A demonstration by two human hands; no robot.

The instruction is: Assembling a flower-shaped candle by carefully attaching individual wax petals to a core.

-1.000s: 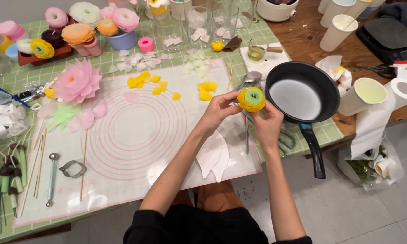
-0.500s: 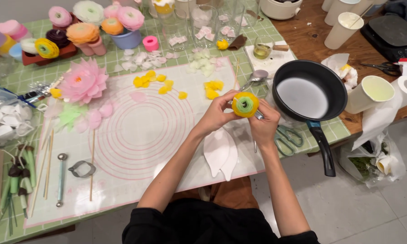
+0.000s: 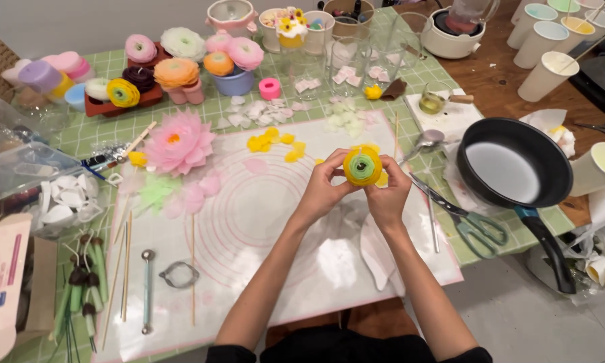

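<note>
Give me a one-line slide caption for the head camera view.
Both hands, left hand and right hand, cup a yellow-and-green flower above the white mat.

Bare forearms, black short sleeves at the lower frame edge

We see bright, even light from overhead with only soft shadows under our forearms. The frying pan point(image 3: 514, 168) shows pale glare inside. Edges bend slightly; focus stays sharp throughout.
</note>
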